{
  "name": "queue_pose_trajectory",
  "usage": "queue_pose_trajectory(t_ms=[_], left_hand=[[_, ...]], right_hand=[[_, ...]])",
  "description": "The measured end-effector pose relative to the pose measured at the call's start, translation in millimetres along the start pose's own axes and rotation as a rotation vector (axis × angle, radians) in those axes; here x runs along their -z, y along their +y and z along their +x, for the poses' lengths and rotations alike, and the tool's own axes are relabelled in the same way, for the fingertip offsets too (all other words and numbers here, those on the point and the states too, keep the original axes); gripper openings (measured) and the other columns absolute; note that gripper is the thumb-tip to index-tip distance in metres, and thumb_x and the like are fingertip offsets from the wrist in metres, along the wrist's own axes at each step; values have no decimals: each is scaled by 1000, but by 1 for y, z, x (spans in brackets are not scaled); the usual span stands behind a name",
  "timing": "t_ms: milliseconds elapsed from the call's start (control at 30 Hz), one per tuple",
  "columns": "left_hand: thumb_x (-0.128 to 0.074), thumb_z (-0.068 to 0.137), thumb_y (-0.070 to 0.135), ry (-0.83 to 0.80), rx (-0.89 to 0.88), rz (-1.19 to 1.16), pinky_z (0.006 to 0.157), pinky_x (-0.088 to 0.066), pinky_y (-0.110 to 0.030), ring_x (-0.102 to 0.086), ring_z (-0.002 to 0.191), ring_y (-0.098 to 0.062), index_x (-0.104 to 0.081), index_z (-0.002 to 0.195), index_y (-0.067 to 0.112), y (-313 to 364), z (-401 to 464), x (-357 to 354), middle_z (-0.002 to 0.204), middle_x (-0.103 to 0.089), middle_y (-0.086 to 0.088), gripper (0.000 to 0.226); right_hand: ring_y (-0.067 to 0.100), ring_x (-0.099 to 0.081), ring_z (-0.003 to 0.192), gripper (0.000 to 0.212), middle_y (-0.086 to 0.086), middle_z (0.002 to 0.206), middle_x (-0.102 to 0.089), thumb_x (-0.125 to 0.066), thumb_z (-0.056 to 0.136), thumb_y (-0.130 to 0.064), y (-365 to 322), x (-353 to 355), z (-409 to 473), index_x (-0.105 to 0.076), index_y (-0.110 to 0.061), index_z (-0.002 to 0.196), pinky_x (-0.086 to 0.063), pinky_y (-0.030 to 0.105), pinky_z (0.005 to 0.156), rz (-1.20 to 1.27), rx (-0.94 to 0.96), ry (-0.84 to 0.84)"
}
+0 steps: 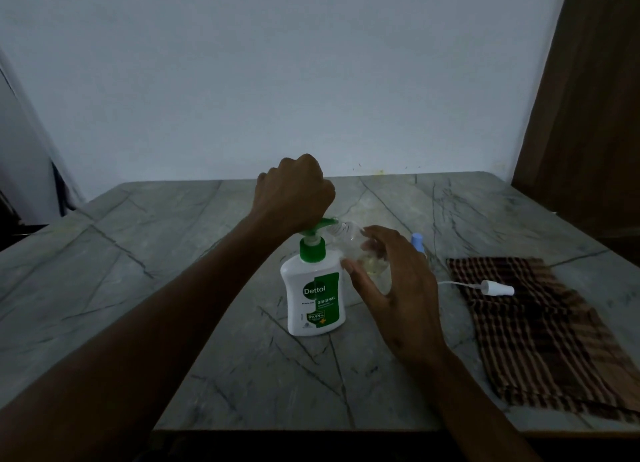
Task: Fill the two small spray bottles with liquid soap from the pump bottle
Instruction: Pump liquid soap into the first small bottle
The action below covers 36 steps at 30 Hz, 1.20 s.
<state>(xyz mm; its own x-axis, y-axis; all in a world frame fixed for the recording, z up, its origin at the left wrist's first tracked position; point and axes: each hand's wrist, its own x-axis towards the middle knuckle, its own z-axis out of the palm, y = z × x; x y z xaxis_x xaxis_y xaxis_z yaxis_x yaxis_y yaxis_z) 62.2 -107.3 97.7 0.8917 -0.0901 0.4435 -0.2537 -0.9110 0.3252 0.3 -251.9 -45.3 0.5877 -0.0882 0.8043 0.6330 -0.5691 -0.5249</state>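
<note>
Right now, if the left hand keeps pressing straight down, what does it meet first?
The left hand already rests on the green pump head of the soap bottle, so it meets that first. Below that, the table.

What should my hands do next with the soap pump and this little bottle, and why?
Probably press the pump again. Your left hand rests fisted on the green pump head of the soap bottle, and your right hand tilts the clear small bottle with its mouth at the spout. Only a little yellowish soap seems to sit inside it, so it looks far from full.
</note>
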Motion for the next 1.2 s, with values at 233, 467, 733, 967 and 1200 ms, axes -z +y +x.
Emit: queue_pose_trajectory(t_ms=[233, 467, 733, 967, 1200], left_hand=[[-54, 88, 18, -24, 26, -24, 90, -56, -50, -69, 81, -28, -74, 93, 5, -2, -2, -2, 88, -75, -9, 25], [-55, 90, 23, -3, 7, 28, 93, -54, -50, -58, 71, -19, -72, 92, 8, -3, -3, -4, 84, -68, -5, 22], [-52, 87, 21, 18, 16, 31, 91, -53, -50, -64, 78, -27, -70, 86, 7, -3, -2, -3, 85, -69, -6, 22], [-54, 89, 23, 42, -3, 50, 91, -47, -46, -59, 77, -25, -69, 90, 8, -4, -2, -6, 88, -66, -5, 21], [-53, 89, 22, 51, -10, 42, 81, -42, -42, -45, 62, -17, -63, 80, 6, -6, 2, -3, 71, -54, -1, 20]], right_hand=[[-9, -56, 104, 39, -30, 109, -53, -68, 95, -42, 2, -1, -2, -54, -30, 129, -42, 63, 104, 7, -1, -9], [-15, -52, 106, 40, -42, 113, -48, -68, 96, -42, 3, -1, -2, -52, -31, 130, -44, 64, 102, -6, -11, -20], [-12, -54, 105, 38, -40, 113, -49, -69, 96, -41, 3, -2, -2, -53, -31, 129, -44, 65, 101, -4, 1, -20], [-12, -53, 105, 39, -36, 108, -50, -69, 95, -42, 3, -1, -2, -53, -31, 129, -45, 65, 101, -6, -12, -28], [-11, -55, 106, 39, -39, 113, -50, -69, 95, -43, 2, 0, -2, -53, -33, 129, -43, 64, 103, 1, -24, -26]])
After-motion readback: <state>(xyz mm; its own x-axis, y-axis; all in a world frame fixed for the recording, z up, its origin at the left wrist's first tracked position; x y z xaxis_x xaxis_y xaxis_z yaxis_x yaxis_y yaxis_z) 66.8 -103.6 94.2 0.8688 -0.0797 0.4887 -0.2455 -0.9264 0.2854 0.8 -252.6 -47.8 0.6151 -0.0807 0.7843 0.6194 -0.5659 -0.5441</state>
